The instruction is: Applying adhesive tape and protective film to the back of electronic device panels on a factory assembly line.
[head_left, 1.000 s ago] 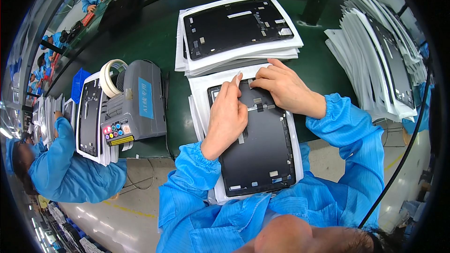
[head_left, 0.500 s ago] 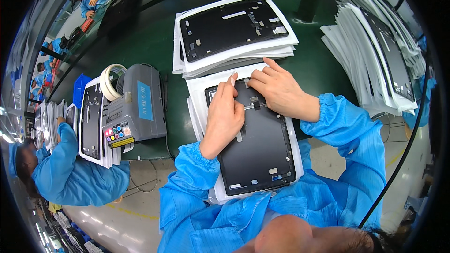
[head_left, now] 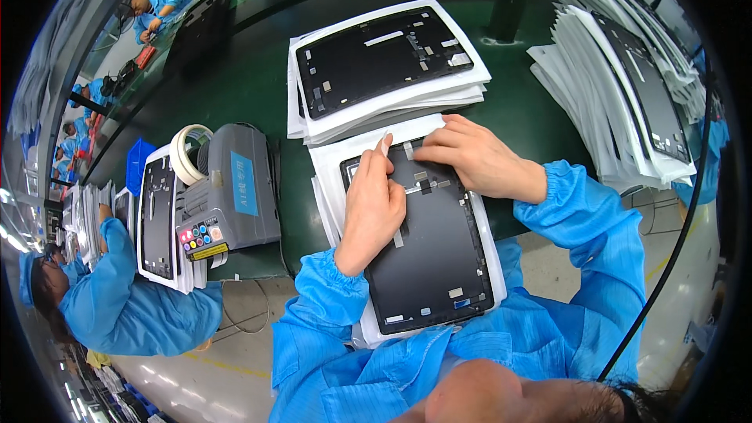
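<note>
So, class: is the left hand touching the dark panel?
Touching. The head view shows the left hand lying flat on the dark panel, fingertips pressing near its top edge.

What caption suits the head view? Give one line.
Both hands, left hand and right hand, press on a dark tablet back cover.

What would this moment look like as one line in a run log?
left hand: flat on dark back panel | right hand: fingertips at panel's top edge | panel: on white sheet | ahead: stacked panels | left: tape dispenser
</note>
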`<action>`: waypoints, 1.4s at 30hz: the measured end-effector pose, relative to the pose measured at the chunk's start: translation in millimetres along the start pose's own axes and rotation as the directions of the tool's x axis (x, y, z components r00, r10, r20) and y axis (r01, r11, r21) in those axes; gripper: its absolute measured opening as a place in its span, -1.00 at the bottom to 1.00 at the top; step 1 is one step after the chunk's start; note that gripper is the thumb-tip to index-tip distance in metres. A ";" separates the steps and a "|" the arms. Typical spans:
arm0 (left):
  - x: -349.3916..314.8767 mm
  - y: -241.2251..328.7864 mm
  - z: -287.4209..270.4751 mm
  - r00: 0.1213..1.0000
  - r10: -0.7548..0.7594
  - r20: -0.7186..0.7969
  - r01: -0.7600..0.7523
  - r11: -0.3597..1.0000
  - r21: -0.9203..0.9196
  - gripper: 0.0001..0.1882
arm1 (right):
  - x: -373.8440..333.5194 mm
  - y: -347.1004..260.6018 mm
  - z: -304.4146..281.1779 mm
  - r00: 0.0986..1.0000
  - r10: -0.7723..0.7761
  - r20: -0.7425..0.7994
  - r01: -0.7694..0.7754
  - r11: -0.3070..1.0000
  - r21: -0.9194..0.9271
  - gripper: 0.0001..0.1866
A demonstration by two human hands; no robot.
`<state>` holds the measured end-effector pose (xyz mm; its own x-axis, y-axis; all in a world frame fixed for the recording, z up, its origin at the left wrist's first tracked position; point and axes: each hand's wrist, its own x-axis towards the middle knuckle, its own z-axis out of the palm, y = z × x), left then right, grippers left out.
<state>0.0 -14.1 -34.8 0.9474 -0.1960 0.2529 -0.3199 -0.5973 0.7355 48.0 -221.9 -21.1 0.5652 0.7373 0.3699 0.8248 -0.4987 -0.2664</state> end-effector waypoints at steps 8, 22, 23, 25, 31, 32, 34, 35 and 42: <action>-1.5 -3.7 -0.1 1.000 -0.028 0.009 0.029 0.999 -0.022 -0.33 | 2.8 -4.2 0.5 0.996 -0.041 0.076 0.048 0.995 -0.091 -0.64; -0.3 1.9 -2.4 0.998 -0.061 0.027 0.062 0.998 -0.019 -0.34 | -4.2 -4.5 6.8 0.999 -0.007 -0.037 0.005 0.999 -0.046 -0.69; -0.3 1.8 -2.2 0.998 -0.056 0.022 0.056 0.998 -0.009 -0.34 | -3.8 -4.2 6.3 0.999 -0.004 -0.042 0.002 0.999 -0.037 -0.69; -0.7 0.7 -1.8 0.999 -0.044 0.015 0.044 0.999 0.011 -0.34 | -2.5 -4.6 7.4 0.999 0.006 -0.054 -0.006 1.000 -0.015 -0.67; -1.2 0.0 -1.2 0.998 -0.060 0.017 0.061 0.998 -0.016 -0.35 | -4.7 -4.2 5.7 1.000 0.017 -0.015 -0.018 0.998 -0.063 -0.69; -1.0 1.6 -1.7 0.998 -0.066 0.010 0.066 0.998 -0.021 -0.36 | -5.7 -2.9 3.1 0.999 0.031 -0.023 -0.032 0.999 -0.015 -0.69; -0.4 4.3 -3.0 0.998 -0.056 0.013 0.057 0.997 -0.056 -0.41 | -4.9 -2.1 -3.4 0.997 0.062 -0.037 -0.059 0.995 0.080 -0.69; 0.1 5.3 -3.9 0.999 -0.040 0.023 0.042 0.995 -0.087 -0.44 | -2.6 -3.0 -8.8 0.987 0.127 -0.101 -0.105 0.975 0.197 -0.69; 1.9 -1.3 -0.1 0.968 0.250 0.019 -0.233 0.925 -0.301 -0.72 | 19.4 -12.5 -9.9 0.978 0.199 -0.063 -0.106 0.733 0.672 -0.77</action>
<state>2.2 -13.7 -35.3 0.8374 -0.3541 0.4164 -0.5183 -0.2728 0.8105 48.7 -205.8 -1.8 0.7179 0.5930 0.3646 0.5362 -0.1370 -0.8329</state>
